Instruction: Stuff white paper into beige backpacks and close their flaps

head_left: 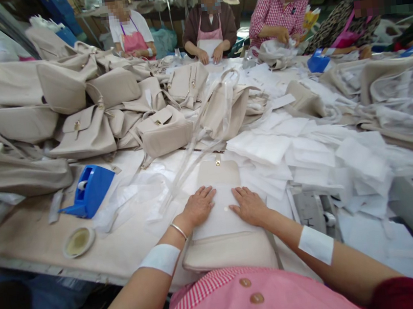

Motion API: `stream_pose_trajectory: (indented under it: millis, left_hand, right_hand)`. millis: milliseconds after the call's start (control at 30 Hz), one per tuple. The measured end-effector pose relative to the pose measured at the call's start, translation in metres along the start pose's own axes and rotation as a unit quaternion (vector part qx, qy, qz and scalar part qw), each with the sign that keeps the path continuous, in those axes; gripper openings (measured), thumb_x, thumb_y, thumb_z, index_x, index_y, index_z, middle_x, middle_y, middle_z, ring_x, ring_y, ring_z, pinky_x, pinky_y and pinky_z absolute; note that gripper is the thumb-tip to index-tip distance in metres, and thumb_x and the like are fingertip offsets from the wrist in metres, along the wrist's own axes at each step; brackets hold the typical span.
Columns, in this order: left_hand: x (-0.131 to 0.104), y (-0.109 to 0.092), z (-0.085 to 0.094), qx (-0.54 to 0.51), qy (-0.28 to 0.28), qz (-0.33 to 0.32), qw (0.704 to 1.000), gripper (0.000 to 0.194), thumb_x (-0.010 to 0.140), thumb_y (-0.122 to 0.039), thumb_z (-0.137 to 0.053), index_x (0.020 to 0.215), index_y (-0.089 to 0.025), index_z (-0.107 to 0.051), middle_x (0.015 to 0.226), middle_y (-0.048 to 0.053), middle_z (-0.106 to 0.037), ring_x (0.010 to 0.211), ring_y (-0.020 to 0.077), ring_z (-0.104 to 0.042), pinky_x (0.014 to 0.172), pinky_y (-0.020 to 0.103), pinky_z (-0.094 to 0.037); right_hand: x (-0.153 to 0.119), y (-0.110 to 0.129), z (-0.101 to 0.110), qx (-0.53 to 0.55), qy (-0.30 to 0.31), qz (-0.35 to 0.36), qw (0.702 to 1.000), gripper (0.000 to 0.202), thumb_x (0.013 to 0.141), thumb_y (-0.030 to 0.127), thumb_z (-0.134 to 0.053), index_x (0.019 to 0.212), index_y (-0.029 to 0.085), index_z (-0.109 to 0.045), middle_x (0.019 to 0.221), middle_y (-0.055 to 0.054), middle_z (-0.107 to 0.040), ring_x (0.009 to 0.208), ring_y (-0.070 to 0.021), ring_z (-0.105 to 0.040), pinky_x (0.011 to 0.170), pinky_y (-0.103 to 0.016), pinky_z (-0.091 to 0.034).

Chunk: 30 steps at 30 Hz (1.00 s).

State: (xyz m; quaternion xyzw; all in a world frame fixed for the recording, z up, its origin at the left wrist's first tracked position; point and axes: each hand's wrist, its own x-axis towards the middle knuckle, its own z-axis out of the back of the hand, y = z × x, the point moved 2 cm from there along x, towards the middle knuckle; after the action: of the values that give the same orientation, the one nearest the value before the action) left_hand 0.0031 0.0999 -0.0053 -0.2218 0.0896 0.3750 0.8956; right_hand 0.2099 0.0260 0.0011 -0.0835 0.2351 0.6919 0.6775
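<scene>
In front of me a beige handbag [227,253] lies on the table, its flap and gold clasp [218,162] pointing away from me. A white sheet [217,222] covers the middle of it. My left hand [199,206] rests flat on the sheet's left side, fingers stretched out. On the right side lies my right hand [249,206], also flat with its fingers apart. Neither hand grips anything. Clear plastic-wrapped straps [181,164] run from near the bag's far end toward a beige bag [226,110] beyond it.
Beige bags [89,132] pile up at the left. A blue tape dispenser [94,188] and a small round dish [79,242] stand nearer. White sheets [302,149] are heaped to the right, beside a grey tape dispenser [316,214]. Several people work across the table.
</scene>
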Motion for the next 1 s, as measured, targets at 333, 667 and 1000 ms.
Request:
stream_pose_trajectory:
  millis: [333, 667, 1000]
  left_hand:
    - [0.004, 0.003, -0.006, -0.008, -0.032, -0.023, 0.999, 0.049, 0.095, -0.037, -0.033, 0.142, -0.024, -0.039, 0.150, 0.006, -0.037, 0.137, 0.0289, -0.030, 0.110, 0.045, -0.034]
    - [0.004, 0.007, -0.011, -0.015, -0.032, -0.020, 0.999, 0.050, 0.095, -0.038, -0.033, 0.143, -0.027, -0.036, 0.150, 0.005, -0.035, 0.136, 0.0290, -0.029, 0.107, 0.045, -0.037]
    - [0.002, 0.004, -0.008, -0.018, -0.036, -0.019, 0.999, 0.050, 0.094, -0.039, -0.035, 0.143, -0.027, -0.037, 0.150, 0.006, -0.035, 0.135, 0.0284, -0.030, 0.107, 0.045, -0.037]
  right_hand:
    - [0.058, 0.008, 0.061, -0.052, 0.003, 0.074, 0.996, 0.046, 0.086, 0.049, -0.052, 0.118, 0.016, -0.058, 0.128, -0.017, -0.055, 0.121, -0.0339, -0.045, 0.097, -0.048, -0.036]
    - [0.164, 0.006, 0.069, 0.022, -0.006, -0.091, 0.996, 0.048, 0.085, 0.038, -0.053, 0.123, 0.010, -0.053, 0.122, -0.024, -0.058, 0.113, -0.0350, -0.056, 0.090, -0.049, -0.042]
    - [0.168, 0.006, 0.089, 0.036, -0.030, -0.135, 0.990, 0.059, 0.083, 0.051, -0.053, 0.124, 0.010, -0.057, 0.124, -0.022, -0.060, 0.115, -0.0341, -0.056, 0.091, -0.042, -0.044]
